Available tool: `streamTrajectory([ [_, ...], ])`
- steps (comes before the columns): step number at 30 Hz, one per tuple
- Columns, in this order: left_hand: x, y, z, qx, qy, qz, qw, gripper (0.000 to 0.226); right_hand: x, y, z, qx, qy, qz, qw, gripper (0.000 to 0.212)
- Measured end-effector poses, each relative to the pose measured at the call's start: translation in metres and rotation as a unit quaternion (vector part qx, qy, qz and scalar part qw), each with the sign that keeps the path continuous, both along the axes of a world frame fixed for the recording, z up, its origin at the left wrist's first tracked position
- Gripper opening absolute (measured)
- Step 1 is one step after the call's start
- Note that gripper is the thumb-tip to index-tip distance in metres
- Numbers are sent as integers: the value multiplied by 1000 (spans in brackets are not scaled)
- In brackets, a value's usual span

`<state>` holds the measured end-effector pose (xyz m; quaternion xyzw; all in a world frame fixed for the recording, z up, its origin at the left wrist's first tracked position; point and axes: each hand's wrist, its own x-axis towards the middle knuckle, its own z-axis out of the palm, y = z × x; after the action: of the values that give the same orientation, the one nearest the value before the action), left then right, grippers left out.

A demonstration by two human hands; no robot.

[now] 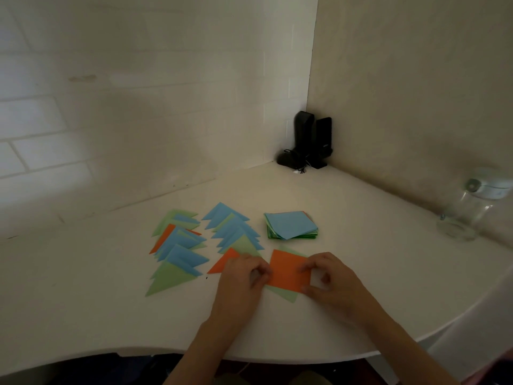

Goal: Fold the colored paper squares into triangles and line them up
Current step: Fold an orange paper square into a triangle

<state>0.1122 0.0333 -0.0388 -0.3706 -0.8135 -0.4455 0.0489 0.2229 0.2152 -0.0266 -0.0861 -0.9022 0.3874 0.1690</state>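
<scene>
An orange paper square [288,270] lies flat on the white table, on top of a light green sheet [288,296] that peeks out below and above it. My left hand [244,282] pinches the square's left edge. My right hand [330,279] pinches its right edge between thumb and fingers. Two rows of folded triangles lie to the left: a left row [177,251] of green, blue and orange ones, and a middle row [236,232] of blue and green ones ending in an orange triangle [223,263] partly under my left hand. A stack of unfolded squares [291,225], blue on top, sits behind.
Black speakers [311,140] stand in the back corner where the walls meet. A clear glass jar [466,212] lies at the far right by the wall. The table's curved front edge [249,357] runs below my forearms.
</scene>
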Motion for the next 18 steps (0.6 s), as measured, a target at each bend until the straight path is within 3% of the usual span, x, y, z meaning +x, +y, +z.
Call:
streamTrajectory([
  [4,0,2,-2,-28,79,-20,996,25,-3,7,6,-19,2,-24,1000,35],
  [7,2,4,-1,-45,111,-33,992,26,-12,5,9,61,-16,-62,996,21],
  [10,5,2,-1,-67,132,-45,988,22,-23,5,7,104,-65,-88,989,25],
  [18,13,-2,0,-110,187,-48,975,18,-24,0,13,109,-29,-138,984,13],
])
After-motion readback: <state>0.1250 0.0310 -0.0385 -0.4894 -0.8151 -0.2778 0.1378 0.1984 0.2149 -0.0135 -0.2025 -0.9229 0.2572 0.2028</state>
